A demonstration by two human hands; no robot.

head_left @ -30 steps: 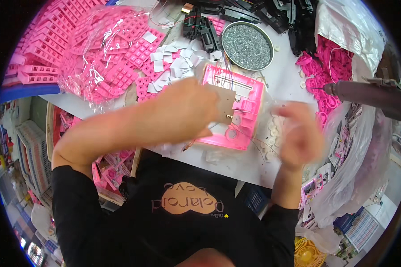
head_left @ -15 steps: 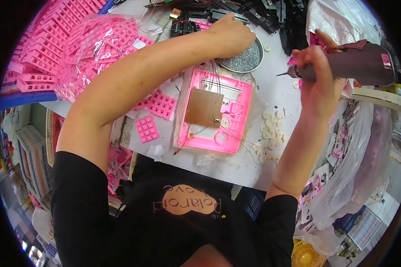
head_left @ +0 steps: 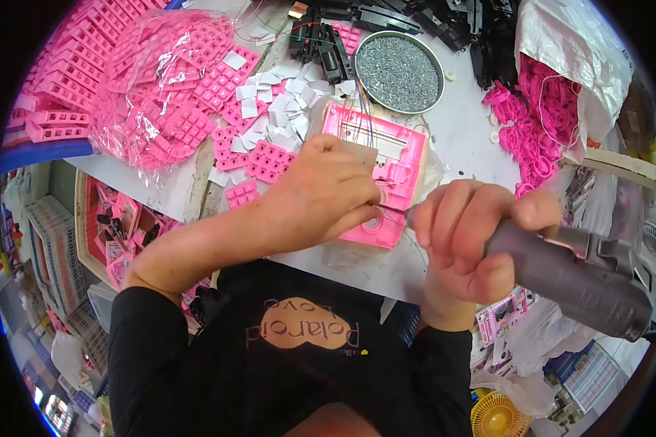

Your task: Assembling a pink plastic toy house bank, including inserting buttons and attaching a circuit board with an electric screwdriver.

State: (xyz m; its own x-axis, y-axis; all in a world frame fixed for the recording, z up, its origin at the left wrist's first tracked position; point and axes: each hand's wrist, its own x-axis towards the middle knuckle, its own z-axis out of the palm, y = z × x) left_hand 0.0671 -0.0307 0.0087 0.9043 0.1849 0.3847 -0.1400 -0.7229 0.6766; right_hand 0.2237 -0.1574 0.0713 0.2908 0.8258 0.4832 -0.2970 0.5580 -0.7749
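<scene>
Clasping a rounded grey screwdriver (head_left: 568, 284), right hand (head_left: 470, 237) beside pink plastic casing (head_left: 410, 164).

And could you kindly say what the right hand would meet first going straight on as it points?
Probably the left hand, whose fingertips lie just ahead of the screwdriver, though depth is unclear and the pink casing may come first.

The case (head_left: 410, 169) is bright pink, the board (head_left: 363, 153) tan, the screwdriver (head_left: 554, 273) dark grey. Screws (head_left: 399, 73) look silvery, paper squares (head_left: 290, 111) white, the shirt (head_left: 229, 364) black with a peach print (head_left: 302, 327).
</scene>
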